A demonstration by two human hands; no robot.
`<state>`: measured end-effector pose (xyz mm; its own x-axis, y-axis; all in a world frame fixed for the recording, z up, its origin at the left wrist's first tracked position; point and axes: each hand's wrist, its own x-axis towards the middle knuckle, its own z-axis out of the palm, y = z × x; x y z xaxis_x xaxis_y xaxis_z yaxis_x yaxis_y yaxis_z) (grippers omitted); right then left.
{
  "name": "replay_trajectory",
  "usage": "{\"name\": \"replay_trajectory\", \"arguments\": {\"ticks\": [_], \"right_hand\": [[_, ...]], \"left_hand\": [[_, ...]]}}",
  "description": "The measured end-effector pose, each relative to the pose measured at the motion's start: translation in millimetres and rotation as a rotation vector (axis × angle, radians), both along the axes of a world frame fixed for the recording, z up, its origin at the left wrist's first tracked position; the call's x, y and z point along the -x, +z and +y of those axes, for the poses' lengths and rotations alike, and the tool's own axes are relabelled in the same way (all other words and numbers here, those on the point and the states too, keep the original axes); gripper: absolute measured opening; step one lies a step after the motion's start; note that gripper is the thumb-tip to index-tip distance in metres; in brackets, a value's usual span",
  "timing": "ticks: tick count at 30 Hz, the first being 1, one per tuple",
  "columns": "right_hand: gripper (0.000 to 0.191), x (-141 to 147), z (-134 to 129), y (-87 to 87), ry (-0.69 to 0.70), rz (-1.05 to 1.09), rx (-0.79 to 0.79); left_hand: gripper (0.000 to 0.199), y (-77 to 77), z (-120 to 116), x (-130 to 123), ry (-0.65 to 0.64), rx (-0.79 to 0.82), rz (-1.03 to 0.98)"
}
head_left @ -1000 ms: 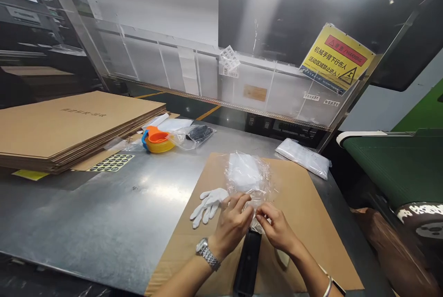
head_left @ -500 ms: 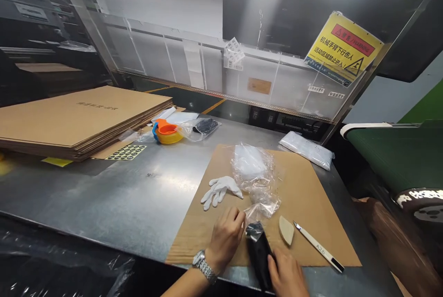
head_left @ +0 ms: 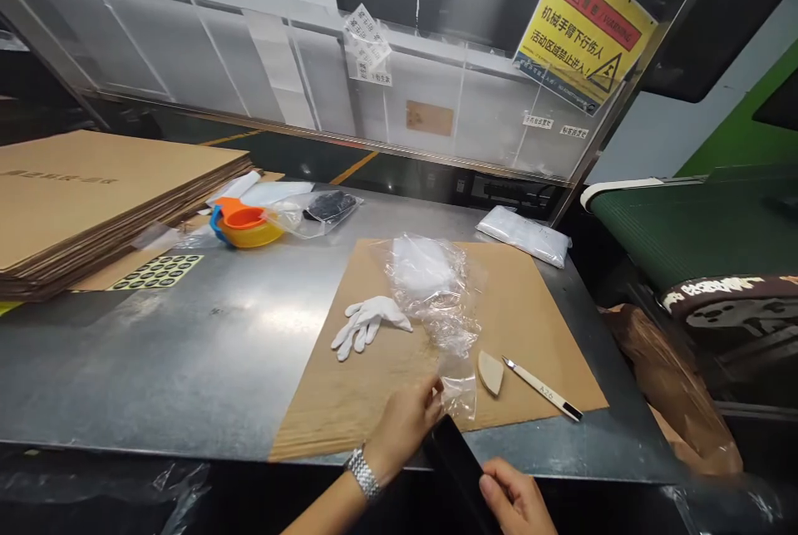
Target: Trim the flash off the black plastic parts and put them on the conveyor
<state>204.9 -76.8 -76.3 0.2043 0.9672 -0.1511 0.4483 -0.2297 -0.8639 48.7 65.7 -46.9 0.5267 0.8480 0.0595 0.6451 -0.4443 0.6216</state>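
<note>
My left hand, with a metal watch on its wrist, pinches the edge of a small clear plastic bag over the cardboard's front edge. Wrapped around the side of a long black object is my right hand; the object's exact kind cannot be made out. Its far end lies just below my left fingers, and its near end runs out of the frame. Beyond the bag is crumpled clear plastic. A white glove lies to the left. At the right are a beige wedge-shaped piece and a craft knife.
A cardboard sheet covers part of the metal table. Stacked flat cartons, a sticker sheet and tape rolls occupy the left. A white packet lies at the back right, near a green conveyor.
The clear plastic that covered the black object's tip is now off it, beside my left fingers. My view has turned right and moved, shifting the table's contents leftward and up.
</note>
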Motion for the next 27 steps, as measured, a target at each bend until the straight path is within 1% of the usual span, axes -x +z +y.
{"name": "replay_trajectory", "arguments": {"ticks": [2,5,9,13,17,20,23,25,27], "right_hand": [[0.061,-1.5,6.5,-3.8,-0.016,-0.002,0.003],[0.057,-5.3,11.2,-9.7,-0.043,-0.044,0.014],[0.049,-6.5,11.6,-12.4,-0.086,-0.174,-0.011],[0.044,2.1,11.7,-7.5,-0.079,-0.319,-0.086],[0.046,7.3,18.9,-0.3,-0.033,-0.363,-0.155],[0.046,3.8,28.6,4.6,-0.055,-0.331,-0.132],[0.046,2.4,36.0,13.1,-0.093,-0.313,-0.111],[0.048,4.8,38.6,23.8,-0.067,-0.393,-0.082],[0.047,7.4,40.0,39.0,0.002,-0.53,-0.021]], "left_hand": [[0.014,2.3,3.2,2.8,-0.034,0.061,-0.021],[0.014,2.4,5.6,8.1,-0.052,0.103,-0.043],[0.018,0.1,-3.4,8.8,-0.056,0.07,-0.06],[0.026,0.0,-23.9,-2.2,-0.028,-0.089,-0.048],[0.024,0.0,-39.2,-11.7,-0.081,-0.279,-0.005],[0.023,1.8,-41.7,-11.0,-0.098,-0.401,0.013],[0.024,7.2,-43.4,-10.5,-0.106,-0.502,0.008],[0.023,12.7,-47.0,-13.5,-0.149,-0.564,-0.007],[0.021,19.5,-51.1,-17.7,-0.195,-0.618,-0.024]]}}
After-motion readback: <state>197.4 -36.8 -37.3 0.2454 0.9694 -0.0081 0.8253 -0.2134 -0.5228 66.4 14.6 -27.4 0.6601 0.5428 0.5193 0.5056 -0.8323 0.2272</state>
